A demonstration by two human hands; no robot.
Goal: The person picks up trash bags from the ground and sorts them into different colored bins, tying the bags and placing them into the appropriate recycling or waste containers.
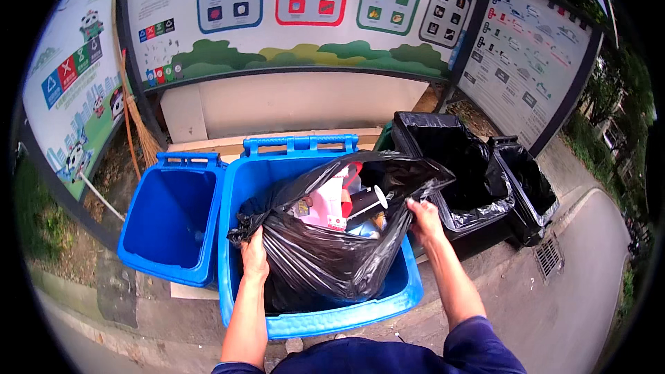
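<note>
A black plastic garbage bag (332, 259) sits in the large blue wheeled bin (322, 324), its mouth spread wide. My left hand (254, 257) grips the bunched left edge of the bag. On the other side, my right hand (425, 218) holds its right edge between thumb and fingers. Through the opening I see mixed waste: a pink package (324, 205) bearing writing, a black cylinder with a white end (368, 203), and a red item (353, 170). The lower part of the bag's contents is hidden by the black plastic.
A smaller blue bin (169, 218) stands at left, and two bins lined with black bags (457, 166) (524, 176) at right. A straw broom (140, 119) leans beside the left panel. Sorting display boards (311, 52) rise behind. A drain grate (549, 257) lies in the pavement.
</note>
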